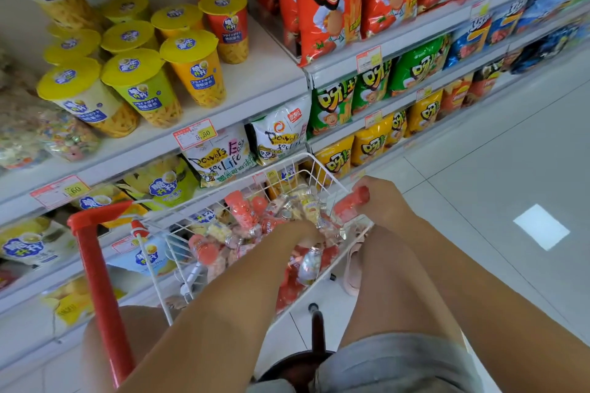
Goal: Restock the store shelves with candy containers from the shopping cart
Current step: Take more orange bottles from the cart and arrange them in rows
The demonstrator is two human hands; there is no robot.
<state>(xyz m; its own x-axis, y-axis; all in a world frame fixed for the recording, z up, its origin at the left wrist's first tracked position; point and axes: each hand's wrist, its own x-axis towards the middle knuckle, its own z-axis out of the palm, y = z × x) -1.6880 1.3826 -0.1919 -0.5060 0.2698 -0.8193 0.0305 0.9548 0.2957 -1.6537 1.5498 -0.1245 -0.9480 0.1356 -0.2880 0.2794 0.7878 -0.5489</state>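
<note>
A white wire shopping cart (322, 169) stands in front of me, close to the shelves. It holds several candy containers (242, 214), some red-capped, others clear bulb shapes with silver necks. My left hand (297, 231) reaches down into the cart among the containers; its fingers are hidden, so its hold is unclear. My right hand (381, 201) grips the red end of the cart's handle (352, 201) at the cart's right side. Clear bags of colourful candy (64, 137) lie on the shelf at far left.
White shelves (242, 99) on the left carry yellow-lidded snack cups (194, 70). Chip bags (335, 0) fill the shelves further right. A red upright post (99, 281) of the cart stands at lower left. Tiled floor (498, 169) stretches to the right.
</note>
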